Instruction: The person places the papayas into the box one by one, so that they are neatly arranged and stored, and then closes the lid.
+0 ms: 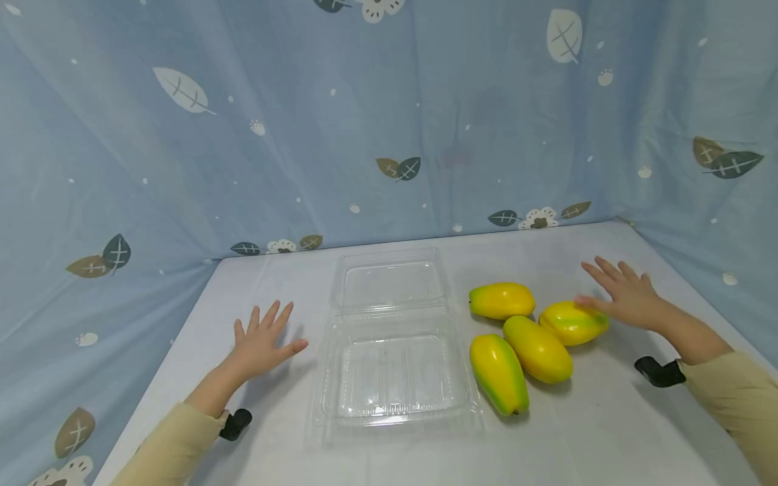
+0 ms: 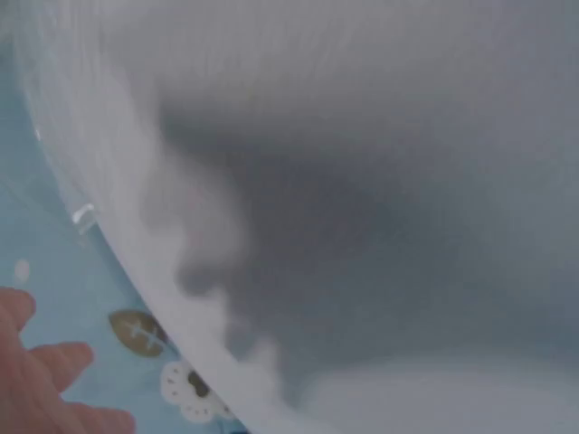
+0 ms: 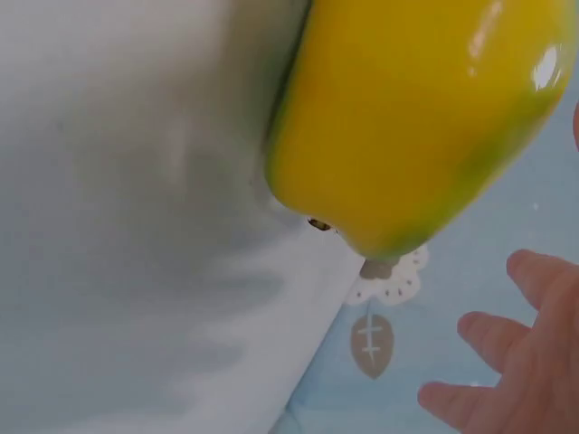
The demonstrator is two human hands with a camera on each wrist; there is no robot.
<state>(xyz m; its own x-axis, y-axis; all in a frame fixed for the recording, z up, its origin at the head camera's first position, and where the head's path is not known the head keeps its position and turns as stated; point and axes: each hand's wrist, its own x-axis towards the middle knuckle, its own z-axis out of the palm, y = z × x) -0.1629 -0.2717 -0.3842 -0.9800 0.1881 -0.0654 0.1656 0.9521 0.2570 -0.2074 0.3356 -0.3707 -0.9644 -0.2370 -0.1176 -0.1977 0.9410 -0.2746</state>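
Note:
My left hand [image 1: 260, 347] hovers left of a clear plastic clamshell box [image 1: 392, 313], fingers spread and holding nothing. In the left wrist view some of its fingers [image 2: 59, 362] show at the lower left edge. The box lies opened flat, its lid [image 1: 392, 256] towards the back. Several yellow-green fruits, like mangoes or small papayas, lie to its right; the nearest fruit [image 1: 498, 374] is tilted. My right hand [image 1: 629, 297] is spread and holds nothing. Its thumb overlaps the rightmost fruit [image 1: 571, 325] in the head view; whether they touch I cannot tell.
A white-covered table [image 1: 583, 439] carries everything. Blue leaf-print cloth [image 1: 292, 135] hangs along its back and sides. A black wrist strap piece [image 1: 236, 424] sticks out below the left sleeve, and another black piece [image 1: 659, 372] by the right sleeve.

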